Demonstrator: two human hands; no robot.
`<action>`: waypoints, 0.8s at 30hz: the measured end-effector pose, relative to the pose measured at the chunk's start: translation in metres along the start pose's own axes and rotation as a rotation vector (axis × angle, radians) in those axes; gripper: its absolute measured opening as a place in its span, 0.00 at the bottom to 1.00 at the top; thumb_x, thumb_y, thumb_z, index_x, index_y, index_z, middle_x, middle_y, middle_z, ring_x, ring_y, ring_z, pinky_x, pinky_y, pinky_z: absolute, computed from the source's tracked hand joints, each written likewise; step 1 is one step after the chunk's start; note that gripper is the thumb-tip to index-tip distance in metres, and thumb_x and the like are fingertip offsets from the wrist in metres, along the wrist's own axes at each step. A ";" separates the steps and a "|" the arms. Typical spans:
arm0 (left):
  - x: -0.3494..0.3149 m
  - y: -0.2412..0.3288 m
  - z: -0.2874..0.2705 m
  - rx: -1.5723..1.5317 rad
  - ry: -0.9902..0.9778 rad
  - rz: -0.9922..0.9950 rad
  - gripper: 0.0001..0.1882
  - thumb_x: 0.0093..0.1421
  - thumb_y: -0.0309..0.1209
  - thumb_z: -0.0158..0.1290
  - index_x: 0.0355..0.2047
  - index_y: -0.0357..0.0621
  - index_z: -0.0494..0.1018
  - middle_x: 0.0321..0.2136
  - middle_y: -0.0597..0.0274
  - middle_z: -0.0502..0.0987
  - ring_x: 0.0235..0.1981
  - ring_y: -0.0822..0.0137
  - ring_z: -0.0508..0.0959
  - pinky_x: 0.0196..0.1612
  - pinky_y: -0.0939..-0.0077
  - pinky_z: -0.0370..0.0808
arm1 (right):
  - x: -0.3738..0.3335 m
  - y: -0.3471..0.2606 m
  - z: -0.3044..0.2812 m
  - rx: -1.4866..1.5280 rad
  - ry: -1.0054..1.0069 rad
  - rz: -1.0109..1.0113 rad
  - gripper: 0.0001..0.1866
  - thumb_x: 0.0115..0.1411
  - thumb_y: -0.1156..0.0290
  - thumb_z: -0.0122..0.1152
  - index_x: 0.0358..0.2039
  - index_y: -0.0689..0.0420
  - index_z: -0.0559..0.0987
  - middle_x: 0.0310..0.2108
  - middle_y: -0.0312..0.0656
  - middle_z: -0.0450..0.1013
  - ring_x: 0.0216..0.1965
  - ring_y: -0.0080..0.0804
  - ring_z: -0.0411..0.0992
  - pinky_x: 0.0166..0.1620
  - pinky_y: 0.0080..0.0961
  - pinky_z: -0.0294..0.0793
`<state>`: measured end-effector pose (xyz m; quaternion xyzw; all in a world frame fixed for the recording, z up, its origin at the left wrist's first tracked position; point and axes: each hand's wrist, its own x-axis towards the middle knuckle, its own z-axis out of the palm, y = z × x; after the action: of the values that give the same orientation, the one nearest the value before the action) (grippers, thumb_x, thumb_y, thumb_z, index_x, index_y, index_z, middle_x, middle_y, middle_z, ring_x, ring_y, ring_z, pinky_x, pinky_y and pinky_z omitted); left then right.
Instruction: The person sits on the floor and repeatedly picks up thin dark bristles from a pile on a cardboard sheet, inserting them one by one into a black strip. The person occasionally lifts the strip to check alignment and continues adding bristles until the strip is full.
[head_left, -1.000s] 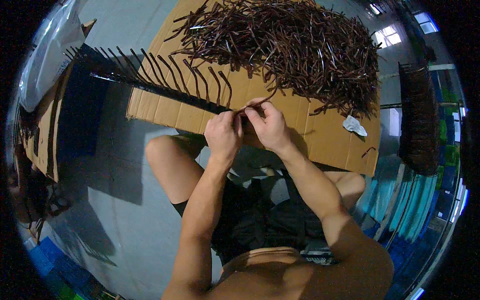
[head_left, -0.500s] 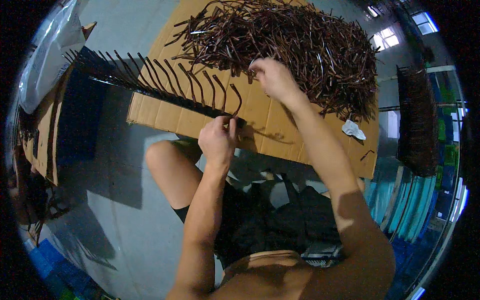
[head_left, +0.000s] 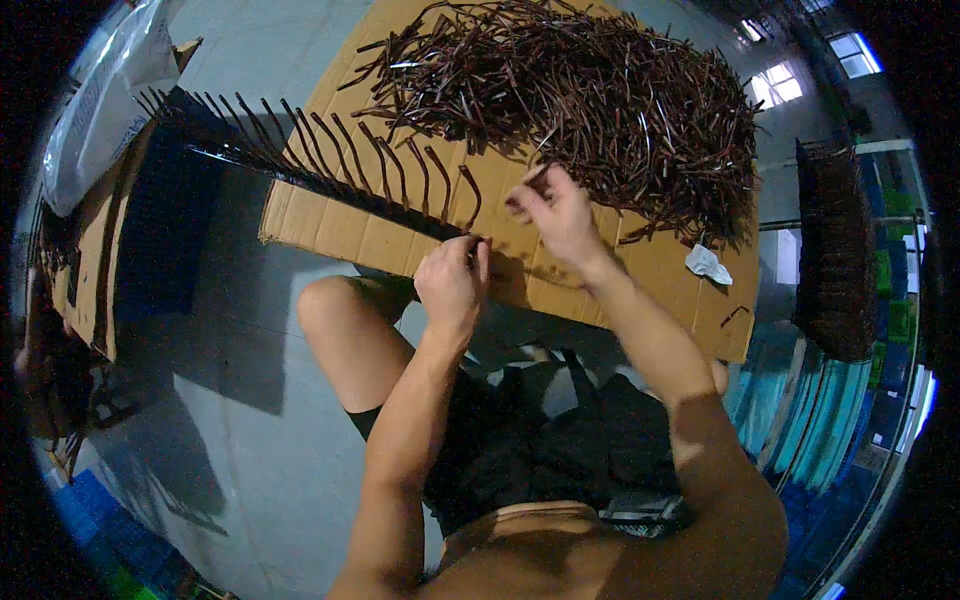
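A long dark bar [head_left: 350,195] slants from the far left to the cardboard, with a row of curved brown rods [head_left: 428,180] standing up from it. My left hand [head_left: 450,285] is closed round its near end, thumb and fingers pinched together. Right of that end, over the cardboard, my right hand [head_left: 568,220] pinches a small brown rod [head_left: 540,172], partly hidden by the fingers and blurred. Beyond it lies a large tangled pile of similar short bent brown rods [head_left: 600,100].
Under the pile is a cardboard sheet [head_left: 330,232]. A crumpled white scrap [head_left: 708,264] and a stray rod [head_left: 735,316] lie at its right. Another rack of dark rods [head_left: 835,250] hangs at far right. Clear plastic wrapping [head_left: 105,105] covers something at upper left.
My right hand has drawn back from the pile's near edge toward the bar, carrying a brown rod. My left hand and the bar's end have shifted slightly right.
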<state>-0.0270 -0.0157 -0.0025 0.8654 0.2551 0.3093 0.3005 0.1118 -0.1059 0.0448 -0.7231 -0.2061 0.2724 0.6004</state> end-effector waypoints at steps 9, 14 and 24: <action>0.001 0.001 0.004 0.104 -0.027 0.047 0.07 0.56 0.33 0.56 0.31 0.44 0.75 0.22 0.54 0.76 0.25 0.53 0.76 0.30 0.62 0.72 | -0.036 0.021 0.031 -0.103 0.044 -0.165 0.06 0.61 0.77 0.54 0.38 0.63 0.71 0.33 0.40 0.75 0.38 0.24 0.74 0.45 0.21 0.73; 0.000 0.002 0.001 0.100 -0.062 0.006 0.07 0.56 0.33 0.55 0.31 0.43 0.75 0.23 0.52 0.76 0.25 0.51 0.76 0.30 0.61 0.72 | -0.039 0.020 0.035 -0.165 0.028 -0.233 0.06 0.60 0.76 0.57 0.36 0.64 0.75 0.33 0.40 0.76 0.37 0.27 0.74 0.43 0.22 0.73; -0.006 0.003 0.013 0.035 0.005 0.026 0.07 0.54 0.33 0.55 0.27 0.43 0.75 0.24 0.55 0.76 0.27 0.53 0.76 0.30 0.61 0.72 | -0.043 0.011 0.011 -0.335 -0.165 -0.064 0.11 0.57 0.73 0.59 0.41 0.61 0.75 0.34 0.39 0.75 0.35 0.27 0.73 0.39 0.26 0.71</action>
<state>-0.0215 -0.0263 -0.0114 0.8731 0.2500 0.3108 0.2805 0.0712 -0.1265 0.0386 -0.7812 -0.3198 0.2735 0.4611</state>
